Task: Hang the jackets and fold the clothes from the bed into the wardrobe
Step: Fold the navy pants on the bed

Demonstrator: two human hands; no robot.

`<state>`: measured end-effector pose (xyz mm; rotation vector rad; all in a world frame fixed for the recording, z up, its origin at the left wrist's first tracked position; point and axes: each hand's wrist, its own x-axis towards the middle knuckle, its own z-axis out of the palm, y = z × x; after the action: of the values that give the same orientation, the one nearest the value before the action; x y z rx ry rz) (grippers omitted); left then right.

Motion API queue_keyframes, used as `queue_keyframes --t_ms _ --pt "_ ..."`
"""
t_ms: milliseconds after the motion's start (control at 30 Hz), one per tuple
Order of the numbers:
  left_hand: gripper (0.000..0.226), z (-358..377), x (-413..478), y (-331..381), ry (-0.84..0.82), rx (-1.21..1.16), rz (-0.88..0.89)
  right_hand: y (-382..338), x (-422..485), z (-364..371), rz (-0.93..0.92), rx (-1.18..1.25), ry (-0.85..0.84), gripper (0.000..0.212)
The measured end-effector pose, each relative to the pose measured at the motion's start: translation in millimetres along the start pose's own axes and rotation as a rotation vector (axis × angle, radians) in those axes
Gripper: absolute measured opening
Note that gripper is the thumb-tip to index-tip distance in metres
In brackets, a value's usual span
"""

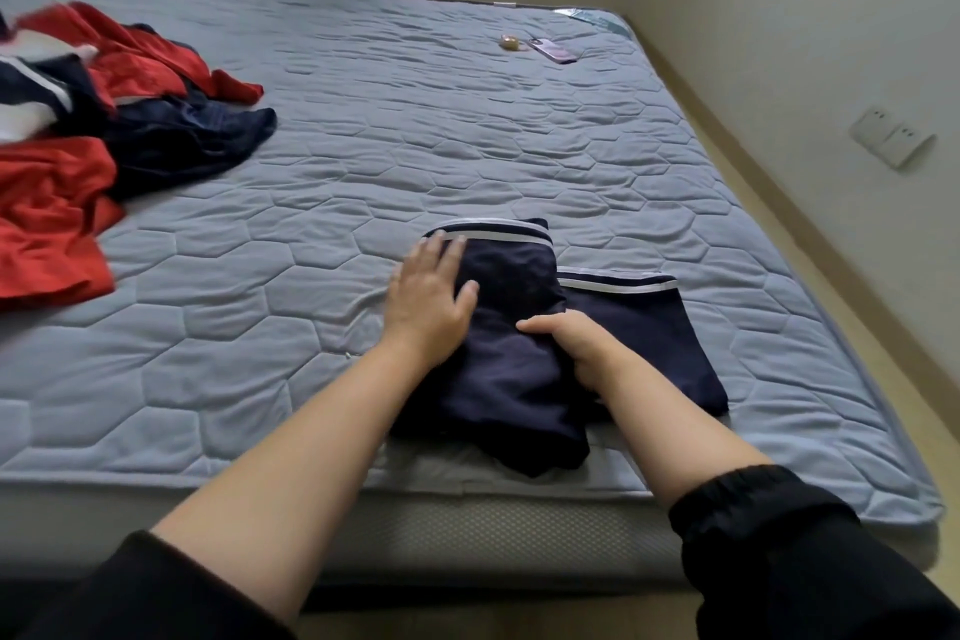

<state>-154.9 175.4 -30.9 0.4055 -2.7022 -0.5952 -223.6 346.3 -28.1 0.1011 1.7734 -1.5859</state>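
Quilted blue bed, left hand flat, right hand gripping navy trousers.

No text, label, brand, number or sign can be read on anything in view.

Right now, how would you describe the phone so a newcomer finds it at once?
Look to the far right corner of the blue-grey quilted mattress. The phone lies flat there, beside a small round tan object; it alone is slim, rectangular and purplish.
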Motion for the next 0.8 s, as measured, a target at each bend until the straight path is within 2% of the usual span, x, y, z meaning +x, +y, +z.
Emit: queue_keyframes --t_ms 100,233,333,433,467,533,633,700,733,800 --pt "0.067 25 -12 2 -0.195 0.175 0.024 -6 4 -10 0.075 -0.038 -0.059 0.022" --pt "0.07 43 -19 -6 -0.205 0.246 0.027 -26 17 -18 -0.036 -0.084 0.012 0.01" --pt "0.071 49 -19 -7 -0.186 0.273 0.028 -41 33 -11 -0.152 -0.125 0.087 0.033" --pt "0.071 53 -21 -11 -0.174 0.269 0.029 -57 45 3 -0.355 -0.374 0.33 0.062" --pt "0.071 54 -21 -12 -0.175 0.272 0.029 -63 48 6 -0.45 -0.513 0.373 0.059" --pt "0.071 55 -20 -11 -0.178 0.287 0.028 -74 52 9 -0.553 -0.765 0.344 0.042" --pt "0.071 56 -20 -11 -0.173 0.301 0.035 -85 56 4 -0.482 -1.011 0.248 0.019" --pt "0.071 57 -20 -12 -0.168 0.305 0.044 -94 57 -3 -0.384 -0.972 0.128 0.01" --pt "0.07 57 -21 -12 -0.167 0.304 0.051 -98 57 -6 -0.342 -0.886 0.092 0.014" --pt "0.069 57 -21 -11 -0.163 0.316 0.068 -100 63 -10 -0.348 -0.832 0.173 0.014"
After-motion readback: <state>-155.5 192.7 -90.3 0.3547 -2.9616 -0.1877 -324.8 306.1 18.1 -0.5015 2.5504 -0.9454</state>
